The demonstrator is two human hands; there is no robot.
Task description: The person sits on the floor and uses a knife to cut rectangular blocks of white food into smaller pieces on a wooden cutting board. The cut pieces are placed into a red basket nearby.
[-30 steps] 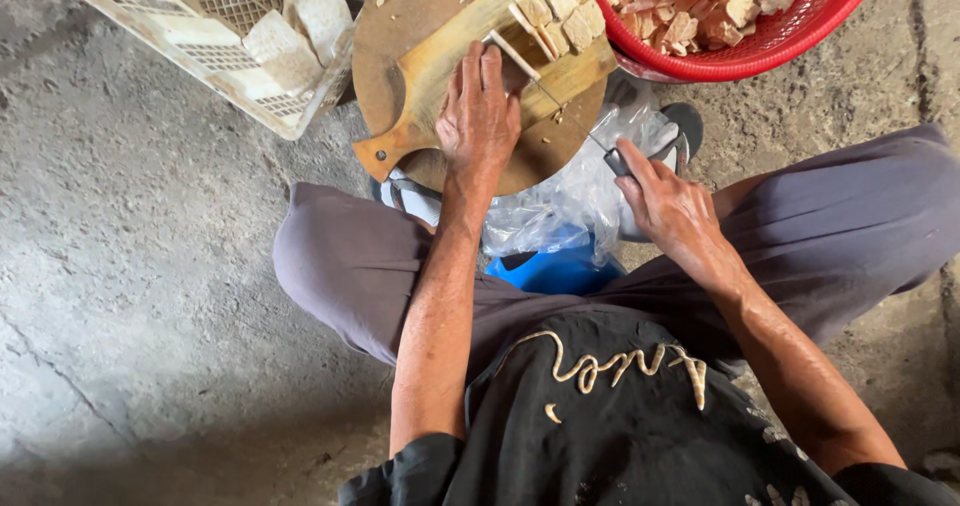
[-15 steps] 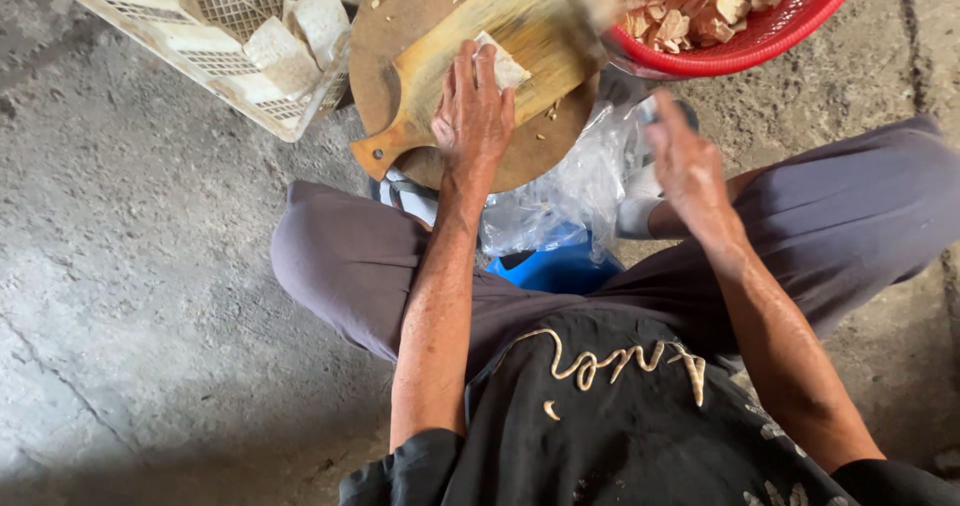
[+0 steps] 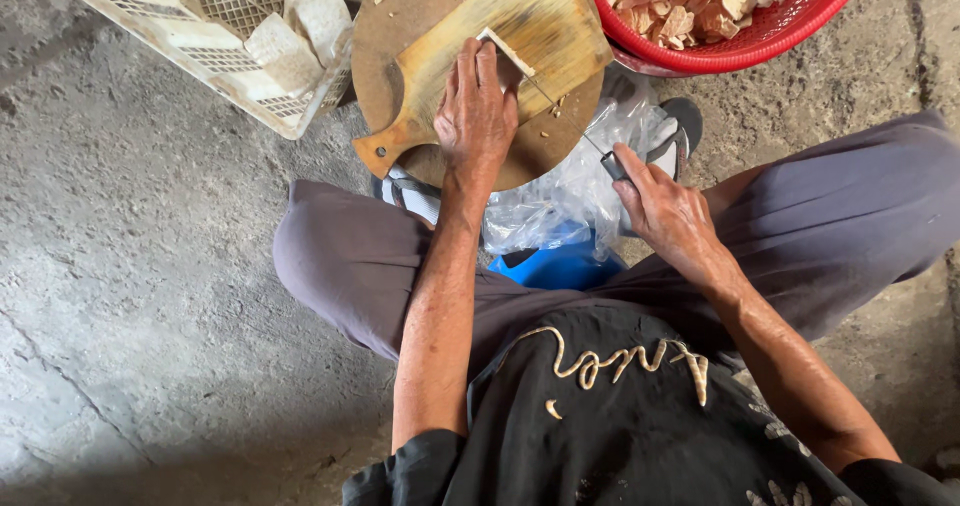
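Observation:
My left hand presses flat on a pale block lying on a wooden cutting board, which rests on a round wooden slab. My right hand grips a thin knife by its dark handle; the blade runs up and left to the block, right beside my left fingertips. Most of the block is hidden under my left fingers.
A red basket of cut pale-orange pieces stands at the top right. A white plastic crate with whole pale blocks sits at the top left. Crumpled clear plastic and a blue container lie between my knees. Concrete floor all around.
Cut slices that lay on the board are gone from it. My right hand swung toward the basket, then came back down with the knife. My left hand now holds a fresh block.

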